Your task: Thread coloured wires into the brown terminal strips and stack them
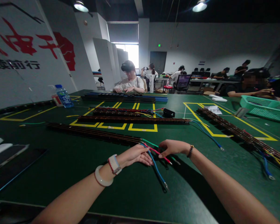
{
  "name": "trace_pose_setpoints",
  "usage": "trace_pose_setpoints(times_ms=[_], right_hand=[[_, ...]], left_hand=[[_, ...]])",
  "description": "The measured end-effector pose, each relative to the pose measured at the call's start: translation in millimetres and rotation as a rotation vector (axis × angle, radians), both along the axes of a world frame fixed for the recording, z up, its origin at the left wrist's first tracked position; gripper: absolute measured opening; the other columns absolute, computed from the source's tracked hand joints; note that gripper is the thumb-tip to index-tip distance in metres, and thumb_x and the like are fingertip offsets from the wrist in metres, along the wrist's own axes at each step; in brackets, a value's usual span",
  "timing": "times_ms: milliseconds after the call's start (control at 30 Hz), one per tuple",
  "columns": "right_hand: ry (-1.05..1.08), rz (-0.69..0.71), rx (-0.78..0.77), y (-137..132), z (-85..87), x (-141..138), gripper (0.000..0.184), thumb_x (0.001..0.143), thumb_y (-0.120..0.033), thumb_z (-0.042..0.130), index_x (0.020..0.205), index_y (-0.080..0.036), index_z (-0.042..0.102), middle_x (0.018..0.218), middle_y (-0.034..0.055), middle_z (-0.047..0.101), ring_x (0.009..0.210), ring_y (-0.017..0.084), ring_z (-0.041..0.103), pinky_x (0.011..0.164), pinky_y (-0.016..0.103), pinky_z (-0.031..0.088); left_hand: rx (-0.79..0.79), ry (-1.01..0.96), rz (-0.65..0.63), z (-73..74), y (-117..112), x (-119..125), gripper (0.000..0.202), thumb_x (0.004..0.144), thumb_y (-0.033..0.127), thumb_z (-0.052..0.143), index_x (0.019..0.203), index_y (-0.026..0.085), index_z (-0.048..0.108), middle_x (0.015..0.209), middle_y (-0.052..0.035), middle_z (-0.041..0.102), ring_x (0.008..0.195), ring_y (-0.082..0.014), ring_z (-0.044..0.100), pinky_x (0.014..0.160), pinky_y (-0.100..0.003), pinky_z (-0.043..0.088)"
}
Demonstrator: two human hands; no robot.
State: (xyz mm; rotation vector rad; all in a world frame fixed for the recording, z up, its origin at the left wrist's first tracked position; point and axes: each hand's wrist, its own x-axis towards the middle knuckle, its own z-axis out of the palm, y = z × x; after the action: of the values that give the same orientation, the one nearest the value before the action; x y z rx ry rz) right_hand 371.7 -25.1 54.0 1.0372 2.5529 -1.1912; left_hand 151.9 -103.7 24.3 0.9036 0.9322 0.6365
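Note:
A long dark bar assembly (95,133) lies on the green table, with blue, red and green wires leaving its right end. My left hand (136,156) is at that end, palm turned up, its thumb against the blue wire (156,168) and the other fingers loosely curled below. The blue wire runs down to a metal ring terminal. My right hand (174,147) pinches the red wire (166,159) between thumb and fingers. Beside it, the green wire (151,142) passes beneath the right hand and comes out near the red wire's tip.
More wired bars (133,120) lie behind, across yellow tape outlines. Another bar (235,129) slants along the right. A green basket (266,109) stands at the far right, a water bottle (64,96) at the back left. Dark flat devices (18,168) lie left. Co-workers sit across the table.

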Motion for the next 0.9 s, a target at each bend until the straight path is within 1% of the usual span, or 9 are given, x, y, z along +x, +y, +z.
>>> trace_pose_setpoints(times_ms=[67,133,300,400,500,600,700,767,900], right_hand=[[0.014,0.051,-0.006,-5.4,2.3,-3.7,0.045,0.07,-0.054,0.066,0.08,-0.01,0.06,0.061,-0.0045,0.048,0.053,0.006,0.036,0.047,0.02,0.026],[0.006,0.078,0.065,-13.6,7.7,-7.9,0.039,0.073,-0.05,0.064,0.075,-0.011,0.058,0.058,-0.0051,0.046,0.052,0.005,0.034,0.047,0.02,0.023],[-0.163,0.036,0.452,-46.0,22.8,-22.4,0.027,0.078,-0.037,0.059,0.069,-0.012,0.063,0.056,-0.0006,0.053,0.048,0.006,0.038,0.046,0.021,0.022],[-0.293,-0.022,0.695,-69.4,24.3,-34.2,0.024,0.083,-0.031,0.052,0.076,-0.012,0.067,0.068,0.0084,0.063,0.056,0.013,0.054,0.051,0.023,0.03],[-0.369,0.018,0.84,-86.4,19.3,-44.6,0.021,0.084,-0.017,0.047,0.08,-0.012,0.067,0.078,0.014,0.066,0.071,0.021,0.063,0.064,0.028,0.041],[-0.383,0.033,0.847,-91.7,12.1,-48.9,0.02,0.083,-0.01,0.045,0.083,-0.011,0.066,0.082,0.0148,0.067,0.075,0.024,0.065,0.067,0.032,0.046],[-0.366,-0.082,0.792,-88.6,7.2,-47.4,0.021,0.085,-0.011,0.043,0.091,-0.01,0.063,0.082,0.0139,0.066,0.073,0.023,0.066,0.062,0.03,0.048],[-0.355,-0.141,0.779,-85.7,6.9,-45.5,0.02,0.086,-0.015,0.045,0.094,-0.01,0.062,0.082,0.0141,0.066,0.074,0.023,0.066,0.062,0.028,0.048],[-0.357,-0.162,0.812,-84.6,12.9,-44.2,0.017,0.086,-0.019,0.048,0.09,-0.011,0.062,0.082,0.0137,0.067,0.075,0.023,0.066,0.063,0.03,0.049]], left_hand=[[-0.042,-0.061,0.02,0.6,0.0,1.4,0.034,0.091,0.032,0.046,0.087,0.002,0.059,0.082,-0.0206,0.067,0.074,-0.0222,0.068,0.076,-0.035,0.052],[-0.094,-0.113,0.033,1.3,-0.6,2.5,0.039,0.092,0.033,0.042,0.085,0.0,0.06,0.084,-0.0213,0.067,0.076,-0.022,0.068,0.08,-0.035,0.051],[-0.101,-0.239,0.043,0.2,-3.9,5.3,0.033,0.091,0.031,0.046,0.093,0.002,0.061,0.087,-0.0172,0.067,0.076,-0.0194,0.067,0.084,-0.034,0.05],[-0.091,-0.292,0.0,-2.2,-4.8,6.5,0.032,0.092,0.03,0.044,0.098,0.003,0.06,0.091,-0.0174,0.067,0.08,-0.019,0.067,0.085,-0.034,0.048],[-0.12,-0.309,-0.014,-4.3,-4.9,7.0,0.031,0.092,0.03,0.043,0.095,0.004,0.06,0.088,-0.0162,0.067,0.08,-0.018,0.066,0.087,-0.033,0.047],[-0.107,-0.298,0.003,-5.9,-4.8,7.7,0.029,0.092,0.029,0.043,0.093,0.005,0.059,0.086,-0.0154,0.067,0.079,-0.0174,0.066,0.088,-0.032,0.047],[-0.051,-0.244,0.006,-7.4,-4.4,8.8,0.028,0.091,0.033,0.046,0.091,0.007,0.056,0.084,-0.0158,0.067,0.077,-0.0192,0.067,0.084,-0.035,0.049],[-0.024,-0.197,0.031,-8.2,-4.0,9.4,0.027,0.089,0.035,0.048,0.091,0.009,0.054,0.084,-0.0147,0.067,0.075,-0.0198,0.067,0.081,-0.036,0.05],[0.003,-0.171,0.102,-8.5,-3.9,11.0,0.026,0.087,0.036,0.053,0.094,0.011,0.052,0.088,-0.0124,0.067,0.076,-0.0173,0.066,0.082,-0.035,0.05]])
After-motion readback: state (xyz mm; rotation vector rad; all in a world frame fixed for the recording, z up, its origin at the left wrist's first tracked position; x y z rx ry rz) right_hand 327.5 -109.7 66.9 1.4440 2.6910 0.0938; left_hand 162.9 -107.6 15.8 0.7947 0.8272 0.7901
